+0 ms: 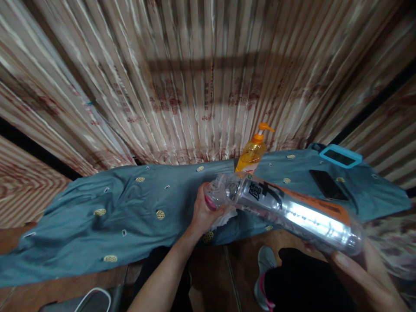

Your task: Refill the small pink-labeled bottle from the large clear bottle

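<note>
Pump bottle (251, 157): orange-topped, at the counter's (177, 186) far edge
Phone (327, 185): dark, lying toward the right end
Blue-framed object (340, 157): near the far right corner, beyond the phone
Curtain (191, 86): pleated, behind the far edge

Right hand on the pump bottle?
No, the right hand is holding the big bottle near its base.

Open room stretches over the left half of the teal cloth (130, 201). Rightward, a slanting plastic bottle (292, 212) bars the way, an orange pump bottle (252, 155) beyond its neck.
</note>
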`<state>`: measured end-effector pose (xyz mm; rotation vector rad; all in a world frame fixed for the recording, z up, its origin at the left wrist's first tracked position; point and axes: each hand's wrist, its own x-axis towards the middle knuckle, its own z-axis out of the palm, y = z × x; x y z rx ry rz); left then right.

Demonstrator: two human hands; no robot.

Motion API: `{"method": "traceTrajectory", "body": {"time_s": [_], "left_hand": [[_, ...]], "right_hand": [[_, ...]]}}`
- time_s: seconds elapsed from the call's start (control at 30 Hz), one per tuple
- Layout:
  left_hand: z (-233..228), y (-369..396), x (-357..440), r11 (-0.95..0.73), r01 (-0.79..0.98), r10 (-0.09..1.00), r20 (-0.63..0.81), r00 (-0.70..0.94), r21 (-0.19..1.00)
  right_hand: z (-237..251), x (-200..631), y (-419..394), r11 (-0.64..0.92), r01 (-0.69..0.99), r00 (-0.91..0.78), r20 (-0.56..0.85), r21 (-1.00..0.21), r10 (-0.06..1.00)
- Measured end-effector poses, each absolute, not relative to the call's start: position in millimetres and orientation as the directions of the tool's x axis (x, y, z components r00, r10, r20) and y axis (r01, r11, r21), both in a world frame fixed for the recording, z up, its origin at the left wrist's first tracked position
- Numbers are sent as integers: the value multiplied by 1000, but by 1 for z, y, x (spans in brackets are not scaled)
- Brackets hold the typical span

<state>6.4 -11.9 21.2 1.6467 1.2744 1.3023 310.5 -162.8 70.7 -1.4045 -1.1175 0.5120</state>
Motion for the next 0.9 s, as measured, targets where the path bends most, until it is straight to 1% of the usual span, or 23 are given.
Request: {"method": "traceTrajectory", "body": {"time_s": [0.07, 0.13, 0.3, 0.5, 0.7, 0.9], "left_hand": [[23, -13, 7, -295, 295, 953, 303, 19, 909], [25, -14, 6, -293, 307, 953, 302, 18, 905], [27, -15, 5, -281, 302, 957, 291, 13, 911], [24, -13, 5, -285, 286, 955, 296, 7, 915], [26, -14, 6, -274, 286, 958, 285, 2, 918], [24, -14, 5, -284, 294, 956, 294, 9, 913]], "right_hand": [[74, 309, -165, 142, 240, 437, 237, -960, 868], [80, 306, -165, 131, 196, 450, 208, -972, 868], [93, 298, -160, 178, 183, 461, 244, -967, 853], [88, 298, -160, 249, 156, 422, 293, -956, 858], [83, 299, -162, 249, 113, 436, 273, -962, 857], [80, 297, -159, 276, 126, 430, 304, -953, 850]]}}
